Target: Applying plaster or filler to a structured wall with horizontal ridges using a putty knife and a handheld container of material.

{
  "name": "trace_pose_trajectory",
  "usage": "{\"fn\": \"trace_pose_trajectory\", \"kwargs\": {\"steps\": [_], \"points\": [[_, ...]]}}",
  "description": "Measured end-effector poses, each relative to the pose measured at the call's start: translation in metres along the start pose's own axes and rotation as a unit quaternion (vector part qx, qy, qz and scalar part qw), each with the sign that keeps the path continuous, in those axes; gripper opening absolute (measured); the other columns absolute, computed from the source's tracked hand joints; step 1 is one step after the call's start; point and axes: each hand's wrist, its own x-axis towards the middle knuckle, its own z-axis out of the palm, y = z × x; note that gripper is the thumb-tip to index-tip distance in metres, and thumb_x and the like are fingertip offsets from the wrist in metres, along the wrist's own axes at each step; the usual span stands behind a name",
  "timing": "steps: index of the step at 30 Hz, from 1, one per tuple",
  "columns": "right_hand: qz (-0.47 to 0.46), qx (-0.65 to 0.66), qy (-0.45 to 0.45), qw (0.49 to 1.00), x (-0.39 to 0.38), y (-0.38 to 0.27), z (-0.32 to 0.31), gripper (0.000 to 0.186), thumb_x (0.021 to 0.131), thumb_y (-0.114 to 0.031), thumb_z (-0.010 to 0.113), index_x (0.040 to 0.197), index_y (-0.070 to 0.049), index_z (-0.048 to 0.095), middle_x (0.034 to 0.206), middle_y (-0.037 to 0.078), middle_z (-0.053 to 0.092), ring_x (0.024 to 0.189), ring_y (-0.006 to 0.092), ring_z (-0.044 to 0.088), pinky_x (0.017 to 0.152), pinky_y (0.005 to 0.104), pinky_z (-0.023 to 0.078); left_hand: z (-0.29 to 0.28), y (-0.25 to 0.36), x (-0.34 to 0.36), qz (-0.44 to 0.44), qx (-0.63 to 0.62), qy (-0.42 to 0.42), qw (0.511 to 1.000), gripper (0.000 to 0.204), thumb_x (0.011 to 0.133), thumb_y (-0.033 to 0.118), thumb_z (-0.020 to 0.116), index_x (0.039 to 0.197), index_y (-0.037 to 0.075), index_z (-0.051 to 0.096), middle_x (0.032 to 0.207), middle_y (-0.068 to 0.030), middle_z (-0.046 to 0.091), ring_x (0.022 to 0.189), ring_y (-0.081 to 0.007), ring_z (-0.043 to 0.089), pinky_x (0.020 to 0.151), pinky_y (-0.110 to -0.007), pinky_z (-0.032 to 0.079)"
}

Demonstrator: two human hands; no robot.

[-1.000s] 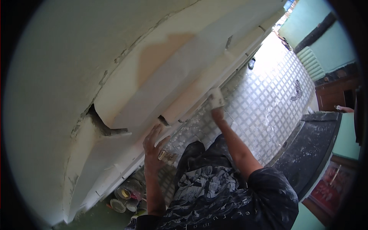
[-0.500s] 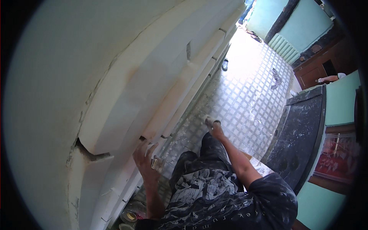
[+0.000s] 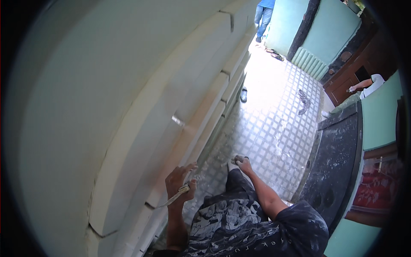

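My left hand (image 3: 180, 183) is raised beside the pale stepped moulding (image 3: 171, 156), its fingers curled around what looks like a putty knife (image 3: 172, 198). The thin blade slants down and left, its tip by a dark joint (image 3: 149, 206) in the moulding. My right hand (image 3: 243, 163) is closed low in front of me, just by my foot and lower leg. Something small and greyish seems to be in its fingers, too blurred to name. A whitish, shiny spot (image 3: 177, 121) shows on the moulding farther along.
Patterned tiles cover the dusty floor (image 3: 274, 141), with a dark shoe (image 3: 243, 94) and a crumpled cloth (image 3: 304, 102) on it. A dark panel (image 3: 332, 154) stands at right. One person (image 3: 371, 85) is by the brown door; another (image 3: 265, 17) is at the far end.
The view has shifted, so the moulding and its joints sit lower. My left hand has turned, and the blade now shows. My right hand has drawn nearer and curled by my foot.
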Motion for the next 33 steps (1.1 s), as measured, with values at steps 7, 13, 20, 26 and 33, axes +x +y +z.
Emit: {"fn": "trace_pose_trajectory", "kwargs": {"steps": [7,13,20,26,33], "points": [[0.122,0.15,-0.004,0.981,0.064,0.016,-0.011,0.028,0.077,-0.003,0.054,0.103,0.0,0.066,0.094,0.004,0.068,0.083,0.0125,0.064,0.077,0.0261,0.049,0.016,-0.039,0.07,0.041,0.005,-0.035,0.999,0.033,0.074,0.016,0.055,0.106,0.009,0.062,0.092,-0.0086,0.066,0.076,-0.0298,0.061,0.072,-0.039,0.05],[0.153,0.115,-0.121,0.974,0.162,0.003,-0.029,0.033,0.079,-0.011,0.058,0.109,-0.003,0.066,0.102,0.007,0.066,0.094,0.014,0.059,0.082,0.0275,0.047,0.026,-0.055,0.074,-0.013,-0.118,0.023,0.993,0.04,0.089,0.029,0.049,0.117,0.001,0.052,0.088,-0.0116,0.068,0.082,-0.0226,0.064,0.085,-0.036,0.047],[0.05,0.283,0.019,0.957,0.306,-0.04,-0.021,0.042,0.084,-0.009,0.054,0.125,0.001,0.055,0.115,0.011,0.062,0.103,0.0181,0.059,0.087,0.0307,0.047,0.029,-0.055,0.073,-0.079,-0.068,-0.009,0.995,0.055,0.089,0.044,0.049,0.121,0.0,0.043,0.085,-0.013,0.068,0.081,-0.0227,0.065,0.094,-0.04,0.042],[0.15,0.397,-0.063,0.903,0.268,-0.038,0.038,0.039,0.086,-0.01,0.056,0.125,-0.002,0.056,0.112,0.007,0.063,0.099,0.0153,0.06,0.084,0.027,0.047,0.032,-0.055,0.067,-0.074,-0.063,0.019,0.995,0.061,0.089,0.049,0.048,0.124,0.0,0.04,0.083,-0.013,0.067,0.081,-0.0228,0.064,0.092,-0.042,0.043],[0.117,0.43,-0.002,0.895,0.257,-0.044,0.017,0.038,0.089,-0.006,0.053,0.126,0.0,0.052,0.116,0.007,0.062,0.104,0.0149,0.06,0.088,0.0257,0.047,0.034,-0.057,0.061,-0.082,-0.137,0.025,0.987,0.069,0.09,0.047,0.051,0.133,-0.002,0.032,0.088,-0.0164,0.066,0.082,-0.0268,0.063,0.082,-0.04,0.048]]}}
